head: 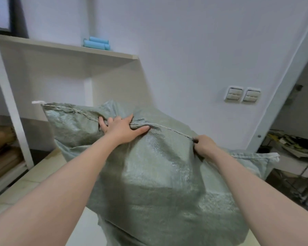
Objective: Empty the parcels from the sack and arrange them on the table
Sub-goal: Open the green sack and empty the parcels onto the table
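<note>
A large grey-green woven sack (158, 183) fills the middle of the view, held up with its stitched seam uppermost. My left hand (122, 127) grips that seam near its middle, fingers curled over the edge. My right hand (204, 144) pinches the same seam further right. The sack bulges below my hands. No parcels are visible; whatever is inside is hidden by the fabric. A pale table surface (43, 174) shows under the sack at the lower left.
A white shelf unit (64, 50) stands behind the sack with blue rolls (97, 43) on top. Brown cardboard (0, 144) sits in a rack at the left. Wall switches (242, 95) and a cluttered cart (292, 144) are at the right.
</note>
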Available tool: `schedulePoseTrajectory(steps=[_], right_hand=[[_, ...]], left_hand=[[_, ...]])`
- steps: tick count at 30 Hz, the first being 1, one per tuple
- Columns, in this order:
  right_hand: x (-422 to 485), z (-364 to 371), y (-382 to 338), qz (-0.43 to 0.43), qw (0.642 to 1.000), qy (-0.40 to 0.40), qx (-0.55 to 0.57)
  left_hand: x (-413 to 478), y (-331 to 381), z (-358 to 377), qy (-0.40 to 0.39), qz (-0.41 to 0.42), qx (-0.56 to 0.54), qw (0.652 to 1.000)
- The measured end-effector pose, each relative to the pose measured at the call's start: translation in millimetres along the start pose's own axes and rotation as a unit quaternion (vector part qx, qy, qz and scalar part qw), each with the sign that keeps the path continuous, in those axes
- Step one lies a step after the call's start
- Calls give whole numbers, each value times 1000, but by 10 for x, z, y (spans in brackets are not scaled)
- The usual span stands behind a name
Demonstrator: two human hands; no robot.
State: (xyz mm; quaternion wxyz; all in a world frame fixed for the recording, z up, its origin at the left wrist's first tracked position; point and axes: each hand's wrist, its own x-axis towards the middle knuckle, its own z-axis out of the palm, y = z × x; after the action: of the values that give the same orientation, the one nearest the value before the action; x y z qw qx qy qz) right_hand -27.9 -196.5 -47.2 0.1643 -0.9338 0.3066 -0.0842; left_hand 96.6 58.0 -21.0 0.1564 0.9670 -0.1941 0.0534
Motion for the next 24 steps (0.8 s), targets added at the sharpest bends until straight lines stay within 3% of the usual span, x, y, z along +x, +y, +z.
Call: schedulePoseTrajectory(steps=[2, 4, 7, 13, 15, 17, 21, 24], right_hand=[[-16, -5, 11, 14, 999, 12, 26], [1, 22, 51, 35, 988, 30, 151], [27, 66, 100, 73, 914, 58, 395], [109, -50, -7, 72, 794, 165, 581], [192, -117, 0, 71, 764, 174, 617], [280, -234, -4, 56, 739, 177, 648], [372, -740, -239, -5, 677, 204, 707], [363, -1061, -440, -77, 649, 224, 723]], left_hand=[[-35, 6, 19, 30, -14, -6, 999], [-69, 30, 53, 74, -29, -26, 996], [-49, 25, 99, 106, -53, -91, 989], [-25, 220, 64, 125, -92, -355, 922], [16, 307, 69, 126, -73, -454, 879], [24, 445, 18, 127, -58, -575, 806], [104, 790, -228, 118, -13, -672, 731], [217, 892, -470, 103, 49, -753, 648]])
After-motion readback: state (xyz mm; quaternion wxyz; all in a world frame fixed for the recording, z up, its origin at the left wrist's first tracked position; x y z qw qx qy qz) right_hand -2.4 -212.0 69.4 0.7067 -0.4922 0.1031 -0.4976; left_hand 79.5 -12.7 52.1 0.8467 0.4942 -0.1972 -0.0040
